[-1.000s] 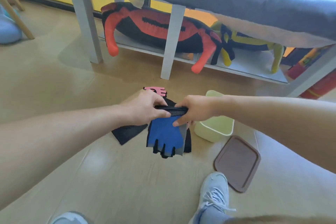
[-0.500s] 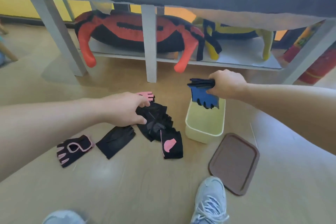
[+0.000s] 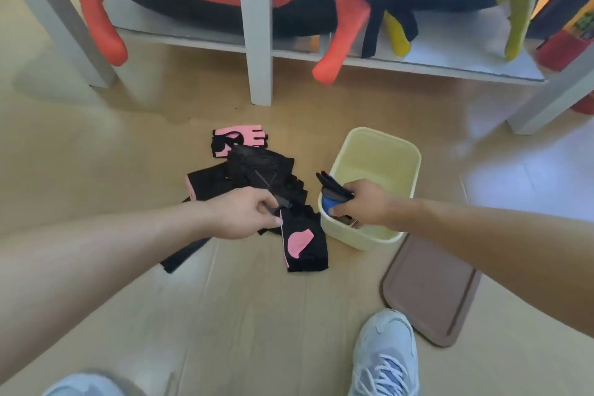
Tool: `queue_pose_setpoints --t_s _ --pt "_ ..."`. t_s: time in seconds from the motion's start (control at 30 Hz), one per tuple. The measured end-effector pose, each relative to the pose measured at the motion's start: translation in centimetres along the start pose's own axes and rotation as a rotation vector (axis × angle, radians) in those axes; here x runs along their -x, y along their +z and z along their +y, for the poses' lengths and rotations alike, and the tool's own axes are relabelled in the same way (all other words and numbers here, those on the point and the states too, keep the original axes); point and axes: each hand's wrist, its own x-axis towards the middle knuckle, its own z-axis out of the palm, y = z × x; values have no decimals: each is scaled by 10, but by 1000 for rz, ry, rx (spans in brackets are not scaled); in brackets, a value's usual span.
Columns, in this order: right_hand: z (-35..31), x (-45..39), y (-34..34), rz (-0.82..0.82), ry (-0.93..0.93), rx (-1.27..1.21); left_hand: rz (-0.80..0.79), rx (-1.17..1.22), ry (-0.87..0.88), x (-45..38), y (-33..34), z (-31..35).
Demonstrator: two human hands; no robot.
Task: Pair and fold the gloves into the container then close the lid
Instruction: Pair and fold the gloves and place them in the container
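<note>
Gloves: the folded blue-and-black pair [image 3: 334, 196] is gripped by the right hand [image 3: 363, 202] at the container's [image 3: 379, 154] near-left rim; the left hand [image 3: 244, 212] pinches a black glove [image 3: 260, 167] in the floor pile beside it; the lid [image 3: 430, 289] lies under the right forearm.

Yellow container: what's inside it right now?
The right hand holds a folded blue and black glove pair at the yellow container's near-left corner. The far part looks bare; the hand and forearm hide the near floor.
</note>
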Motion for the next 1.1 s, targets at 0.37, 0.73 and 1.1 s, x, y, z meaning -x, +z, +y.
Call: queue_pose_setpoints --t_s 0.37,0.73,1.1 --pt "-35 28 69 -379 -56 -175 23 340 -234 16 53 -29" --pt "2 -31 52 -394 399 -62 87 265 -194 13 58 -38" --pt "7 -41 56 -170 342 -40 61 317 -187 13 59 -42"
